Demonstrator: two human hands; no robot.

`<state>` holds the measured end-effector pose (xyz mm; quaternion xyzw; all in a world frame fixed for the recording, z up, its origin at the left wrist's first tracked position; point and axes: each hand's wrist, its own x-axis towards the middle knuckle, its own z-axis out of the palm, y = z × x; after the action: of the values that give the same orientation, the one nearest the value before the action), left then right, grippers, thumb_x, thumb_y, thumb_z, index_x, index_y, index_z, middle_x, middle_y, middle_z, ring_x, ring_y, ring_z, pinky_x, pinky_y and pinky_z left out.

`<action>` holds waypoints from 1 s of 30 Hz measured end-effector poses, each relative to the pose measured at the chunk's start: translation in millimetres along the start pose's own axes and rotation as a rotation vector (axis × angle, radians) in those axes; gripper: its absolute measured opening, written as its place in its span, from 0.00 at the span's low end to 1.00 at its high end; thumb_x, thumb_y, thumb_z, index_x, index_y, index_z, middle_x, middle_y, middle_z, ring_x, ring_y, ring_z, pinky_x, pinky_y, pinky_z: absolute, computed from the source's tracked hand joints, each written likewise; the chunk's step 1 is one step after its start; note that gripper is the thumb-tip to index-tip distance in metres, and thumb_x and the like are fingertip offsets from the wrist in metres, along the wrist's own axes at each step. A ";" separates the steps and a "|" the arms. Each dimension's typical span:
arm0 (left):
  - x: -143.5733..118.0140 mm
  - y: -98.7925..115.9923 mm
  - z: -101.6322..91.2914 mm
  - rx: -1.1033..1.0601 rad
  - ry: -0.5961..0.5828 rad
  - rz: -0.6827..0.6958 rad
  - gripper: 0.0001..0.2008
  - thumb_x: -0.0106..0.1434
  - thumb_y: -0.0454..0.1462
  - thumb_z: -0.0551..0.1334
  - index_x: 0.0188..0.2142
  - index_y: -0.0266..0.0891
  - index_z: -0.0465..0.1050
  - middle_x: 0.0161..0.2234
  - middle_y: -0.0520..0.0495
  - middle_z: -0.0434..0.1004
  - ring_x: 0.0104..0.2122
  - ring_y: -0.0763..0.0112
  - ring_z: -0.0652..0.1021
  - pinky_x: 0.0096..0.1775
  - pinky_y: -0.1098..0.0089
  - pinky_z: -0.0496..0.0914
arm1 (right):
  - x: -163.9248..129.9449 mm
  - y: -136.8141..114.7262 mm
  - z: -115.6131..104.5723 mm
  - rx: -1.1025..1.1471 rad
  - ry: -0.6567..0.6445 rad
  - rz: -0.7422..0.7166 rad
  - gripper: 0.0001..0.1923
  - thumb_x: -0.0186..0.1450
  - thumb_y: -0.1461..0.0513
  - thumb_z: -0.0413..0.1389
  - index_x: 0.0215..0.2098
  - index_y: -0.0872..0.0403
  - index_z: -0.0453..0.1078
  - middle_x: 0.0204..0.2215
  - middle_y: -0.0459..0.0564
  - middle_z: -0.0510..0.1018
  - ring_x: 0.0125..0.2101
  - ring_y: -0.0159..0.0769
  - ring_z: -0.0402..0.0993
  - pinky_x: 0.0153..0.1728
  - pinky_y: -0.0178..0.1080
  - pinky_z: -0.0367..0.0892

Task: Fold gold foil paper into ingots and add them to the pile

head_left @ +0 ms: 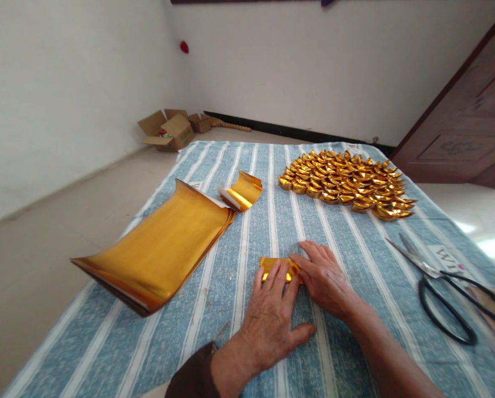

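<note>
A small folded piece of gold foil paper [271,265] lies flat on the blue striped cloth [347,243]. My left hand [272,320] presses its fingertips down on the front of the piece. My right hand [322,276] lies flat beside it, its fingers touching the right end of the foil. Both hands press the piece rather than lift it. To the left lies a large curled stack of gold foil sheets [160,249]. A smaller curled bundle of gold foil [242,192] rests behind that stack.
Several folded gold ingot shapes [347,185] are packed together at the far right of the cloth. Black-handled scissors [442,282] lie at the right. Open cardboard boxes [168,130] sit on the floor by the wall. A brown door [467,127] stands at the right.
</note>
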<state>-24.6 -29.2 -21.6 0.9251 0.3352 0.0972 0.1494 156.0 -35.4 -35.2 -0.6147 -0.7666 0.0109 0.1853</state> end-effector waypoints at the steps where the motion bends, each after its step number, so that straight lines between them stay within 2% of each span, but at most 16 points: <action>1: 0.1 -0.2 0.1 -0.004 0.003 0.003 0.41 0.55 0.53 0.66 0.63 0.37 0.58 0.65 0.31 0.58 0.64 0.42 0.60 0.61 0.37 0.54 | 0.1 -0.2 -0.4 0.002 -0.002 0.001 0.18 0.68 0.68 0.48 0.52 0.52 0.72 0.56 0.62 0.70 0.59 0.53 0.62 0.55 0.57 0.60; 9: 1.3 -1.4 0.5 0.000 -0.008 0.007 0.44 0.54 0.52 0.67 0.63 0.32 0.58 0.64 0.29 0.59 0.64 0.41 0.59 0.61 0.37 0.53 | 1.3 0.4 -2.5 -0.004 -0.022 -0.005 0.17 0.68 0.67 0.49 0.51 0.51 0.72 0.56 0.61 0.70 0.58 0.54 0.63 0.54 0.57 0.61; 14: 0.6 -2.2 -0.2 -0.008 0.024 0.025 0.42 0.56 0.53 0.65 0.63 0.33 0.57 0.64 0.30 0.59 0.64 0.42 0.60 0.61 0.37 0.54 | 1.4 2.5 -2.1 -0.001 -0.011 -0.017 0.16 0.68 0.66 0.48 0.49 0.50 0.73 0.55 0.60 0.71 0.57 0.52 0.64 0.54 0.56 0.62; 30: 1.3 -2.9 -2.1 0.024 -0.018 0.027 0.44 0.55 0.56 0.67 0.62 0.31 0.59 0.62 0.28 0.63 0.63 0.41 0.63 0.60 0.38 0.57 | -0.8 4.9 -3.5 0.008 -0.029 -0.030 0.16 0.68 0.66 0.48 0.50 0.50 0.73 0.56 0.60 0.69 0.58 0.52 0.63 0.54 0.57 0.62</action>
<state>-26.0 -25.9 -20.6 0.9322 0.3223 0.0869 0.1398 161.8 -35.7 -33.4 -0.6022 -0.7783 0.0204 0.1767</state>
